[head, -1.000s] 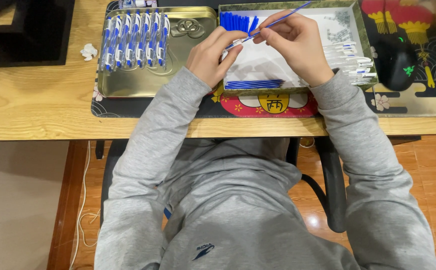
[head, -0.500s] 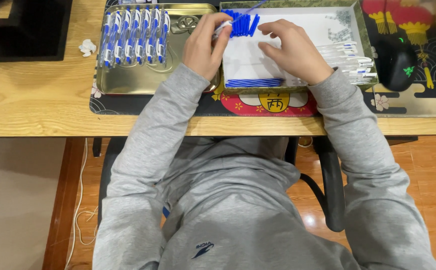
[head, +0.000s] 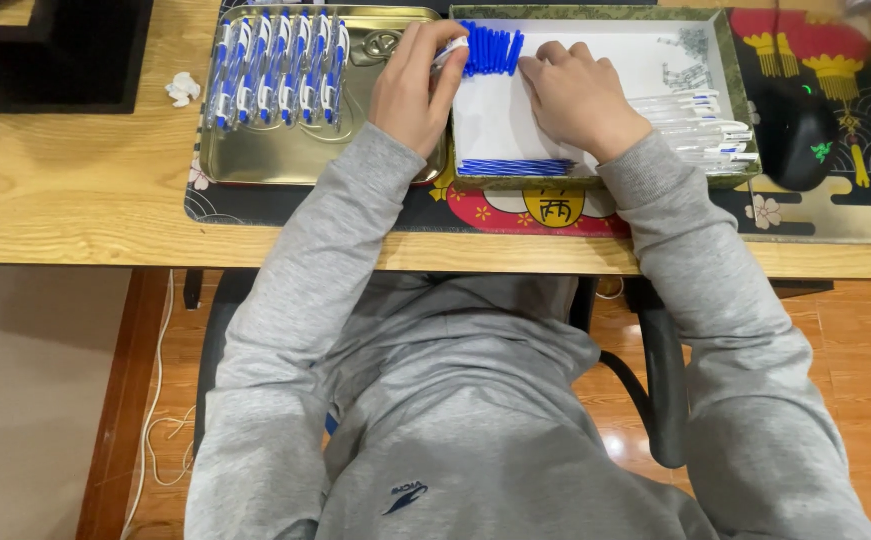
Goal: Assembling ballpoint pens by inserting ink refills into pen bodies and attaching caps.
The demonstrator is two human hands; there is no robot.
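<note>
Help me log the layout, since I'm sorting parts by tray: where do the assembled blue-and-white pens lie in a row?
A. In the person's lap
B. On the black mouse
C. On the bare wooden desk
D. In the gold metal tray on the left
D: the assembled pens lie side by side in the gold metal tray, left of the white-lined tray where both hands work.

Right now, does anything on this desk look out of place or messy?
Mostly tidy. Assembled pens lie in a neat row in the gold metal tray, and blue parts are grouped in the white-lined box by both hands. The one stray thing is a small crumpled white scrap lying on bare wood left of the tray.
</note>
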